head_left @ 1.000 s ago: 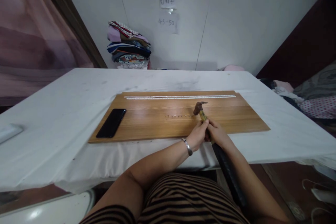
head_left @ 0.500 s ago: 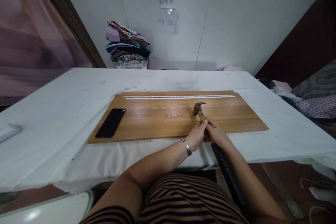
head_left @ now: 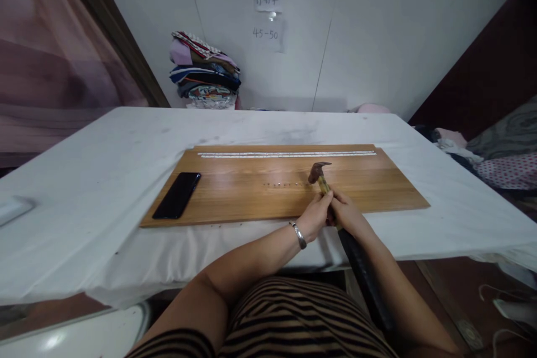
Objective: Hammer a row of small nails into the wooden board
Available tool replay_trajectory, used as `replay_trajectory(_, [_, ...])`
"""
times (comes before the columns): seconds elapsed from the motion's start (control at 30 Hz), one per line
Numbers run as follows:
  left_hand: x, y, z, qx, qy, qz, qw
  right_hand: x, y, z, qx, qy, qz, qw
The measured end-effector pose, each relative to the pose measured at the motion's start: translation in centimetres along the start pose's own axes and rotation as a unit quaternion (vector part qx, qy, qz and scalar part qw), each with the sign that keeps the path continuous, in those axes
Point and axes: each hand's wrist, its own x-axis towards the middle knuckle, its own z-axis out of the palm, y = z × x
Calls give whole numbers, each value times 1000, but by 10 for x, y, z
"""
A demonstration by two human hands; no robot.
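Note:
A claw hammer (head_left: 319, 172) with a rusty head and a yellow and black handle leans over the front part of a wooden board (head_left: 235, 201). My left hand (head_left: 314, 217) is closed at the upper handle, its thumb lying near the yellow part. From the other side, my right hand (head_left: 349, 213) wraps the same handle, and the long black grip runs back under my right forearm. The two hands touch, and some of their fingers are hidden. Just left of the hammer head, several small nails (head_left: 279, 184) show in a row on the board.
A black phone (head_left: 177, 196) lies on the board's left end. Two white strips (head_left: 289, 154) run along its far edge. The board rests on a table with a white cloth (head_left: 84, 224). Folded clothes (head_left: 205, 72) are stacked at the wall behind.
The view has shifted very slightly. Both hands stay on the hammer, and its head sits almost where it was.

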Motion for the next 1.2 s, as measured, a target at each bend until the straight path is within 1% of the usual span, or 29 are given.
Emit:
replay_trajectory(0.2, [2, 2, 0, 12, 11, -11, 1000, 1, -2, 1, -6, -5, 10, 1000])
replay_trajectory(0.37, [1, 6, 0, 28, -3, 3, 1000, -1, -4, 1, -8, 9, -4, 1000])
replay_trajectory(0.6, [2, 6, 1, 4, 6, -34, 999, 0, -7, 2, -8, 1, 14, 1000])
replay_trajectory(0.77, [2, 6, 1, 2, -4, -21, 1000, -2, -9, -1, -16, -3, 2, 1000])
replay_trajectory(0.93, [1, 6, 1, 5, 4, -32, 999, -2, -10, -1, -20, -3, 22, 1000])
replay_trajectory(1.1, [-1, 8, 2, 5, -4, -21, 1000, -3, -10, -2, -21, 2, -2, 1000])
replay_trajectory(1.2, [-1, 9, 2, -1, -1, -22, 1000, -1, -9, -2, -24, -1, 2, 1000])
